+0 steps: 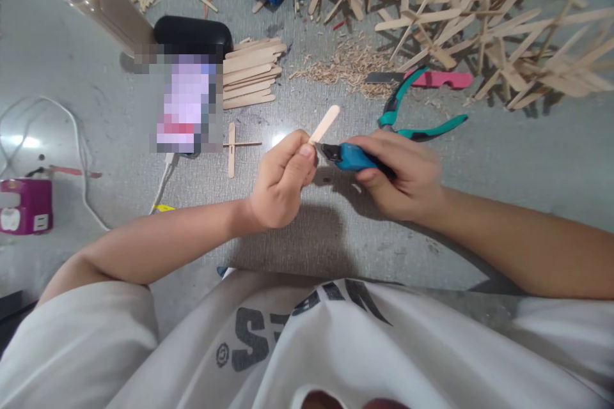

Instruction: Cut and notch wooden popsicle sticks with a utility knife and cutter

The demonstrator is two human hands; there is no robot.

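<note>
In the middle of the head view, my left hand (285,182) is closed around a wooden craft stick (327,123), whose rounded end sticks out up and to the right. My right hand (400,172) grips a blue utility knife (352,158). Its blade points left and meets the stick close to my left thumb; whether it cuts in is too small to tell. Left of my left hand lies a cross of sticks (231,160). Just beyond my right hand rest green-handled pliers (400,99), their jaws hidden behind the hand.
A large heap of crossed sticks (446,13) fills the back right. Wood shavings (350,64) and a pink-handled knife (441,79) lie before it. Back left are stacked sticks (252,73), a phone (185,105), a black case (192,34) and a tall cup (103,6).
</note>
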